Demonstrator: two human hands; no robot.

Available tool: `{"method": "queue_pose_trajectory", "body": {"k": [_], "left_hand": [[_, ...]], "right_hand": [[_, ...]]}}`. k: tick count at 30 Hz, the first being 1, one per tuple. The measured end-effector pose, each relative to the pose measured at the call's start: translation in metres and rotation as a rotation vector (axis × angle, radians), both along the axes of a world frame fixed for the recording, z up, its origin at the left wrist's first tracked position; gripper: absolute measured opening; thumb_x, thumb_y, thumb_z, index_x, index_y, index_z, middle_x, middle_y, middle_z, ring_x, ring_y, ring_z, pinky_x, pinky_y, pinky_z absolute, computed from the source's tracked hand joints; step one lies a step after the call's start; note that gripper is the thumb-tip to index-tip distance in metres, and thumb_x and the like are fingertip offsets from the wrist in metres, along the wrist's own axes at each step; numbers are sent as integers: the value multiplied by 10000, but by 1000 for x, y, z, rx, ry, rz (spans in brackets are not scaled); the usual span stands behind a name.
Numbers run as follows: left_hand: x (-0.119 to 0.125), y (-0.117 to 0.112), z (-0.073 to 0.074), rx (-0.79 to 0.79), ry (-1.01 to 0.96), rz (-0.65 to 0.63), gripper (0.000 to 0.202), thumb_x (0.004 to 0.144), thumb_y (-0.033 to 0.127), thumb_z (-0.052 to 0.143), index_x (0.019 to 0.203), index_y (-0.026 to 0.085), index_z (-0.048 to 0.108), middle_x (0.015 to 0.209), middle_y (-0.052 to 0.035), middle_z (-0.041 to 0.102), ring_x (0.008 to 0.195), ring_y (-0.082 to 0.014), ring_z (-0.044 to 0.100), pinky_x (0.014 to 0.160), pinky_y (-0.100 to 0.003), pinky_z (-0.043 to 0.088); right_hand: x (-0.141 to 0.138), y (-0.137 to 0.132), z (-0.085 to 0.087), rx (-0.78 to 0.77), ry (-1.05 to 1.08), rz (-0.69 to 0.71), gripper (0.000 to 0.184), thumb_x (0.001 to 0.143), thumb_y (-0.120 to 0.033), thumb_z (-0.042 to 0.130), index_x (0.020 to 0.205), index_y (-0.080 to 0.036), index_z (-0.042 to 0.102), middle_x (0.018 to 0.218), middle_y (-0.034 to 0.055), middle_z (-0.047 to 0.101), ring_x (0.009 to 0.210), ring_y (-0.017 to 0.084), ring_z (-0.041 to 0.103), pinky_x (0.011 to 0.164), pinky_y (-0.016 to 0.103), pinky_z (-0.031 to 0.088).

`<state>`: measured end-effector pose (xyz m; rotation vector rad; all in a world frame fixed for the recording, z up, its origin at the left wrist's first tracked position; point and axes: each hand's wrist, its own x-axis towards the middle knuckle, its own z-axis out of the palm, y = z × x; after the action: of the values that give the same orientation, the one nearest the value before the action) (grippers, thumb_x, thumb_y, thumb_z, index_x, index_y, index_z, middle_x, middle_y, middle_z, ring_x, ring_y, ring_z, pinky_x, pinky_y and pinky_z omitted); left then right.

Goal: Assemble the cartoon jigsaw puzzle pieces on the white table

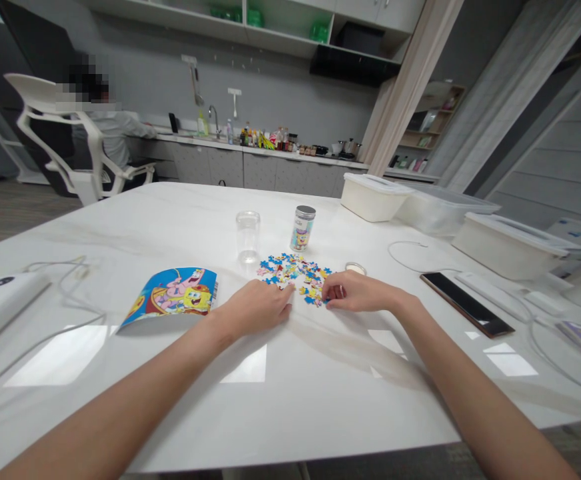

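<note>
A loose heap of small jigsaw puzzle pieces [290, 268], blue, yellow and pink, lies spread on the white table. My left hand [260, 307] rests at the heap's near left edge, its fingers curled and a fingertip against the pieces; anything under them is hidden. On the near right side, my right hand [353, 291] has thumb and fingers closed in a pinch at a blue puzzle piece [326, 302]. Left of my left hand lies a curved picture sheet [175, 293] with pink and yellow cartoon figures.
Behind the pieces stand a clear jar [248, 237] and a silver-lidded cartoon jar [302, 230]. A round lid [356, 268] lies beyond my right hand. Right are a dark phone [465, 305], cables and white bins [515, 247]. A power strip [5, 307] lies left. A person [115, 133] sits behind.
</note>
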<state>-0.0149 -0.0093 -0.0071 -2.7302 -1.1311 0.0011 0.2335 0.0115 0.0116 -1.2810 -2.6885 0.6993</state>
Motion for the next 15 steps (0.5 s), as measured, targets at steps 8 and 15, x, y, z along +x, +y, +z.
{"method": "queue_pose_trajectory", "body": {"k": [8, 15], "left_hand": [[0, -3, 2, 36, 6, -201, 356, 941, 256, 399, 1254, 193, 556, 694, -63, 696, 592, -206, 661, 536, -280, 436], [0, -2, -2, 45, -7, -171, 356, 945, 263, 377, 1224, 211, 592, 690, -67, 697, 589, -220, 661, 501, -285, 411]], "right_hand": [[-10, -1, -8, 136, 58, 7, 163, 830, -278, 609, 960, -188, 650, 785, 18, 641, 692, 139, 575, 629, 249, 421], [-9, -1, -4, 112, 107, 44, 151, 787, -158, 609, 922, -197, 664, 843, 8, 687, 721, 127, 602, 671, 236, 445]]}}
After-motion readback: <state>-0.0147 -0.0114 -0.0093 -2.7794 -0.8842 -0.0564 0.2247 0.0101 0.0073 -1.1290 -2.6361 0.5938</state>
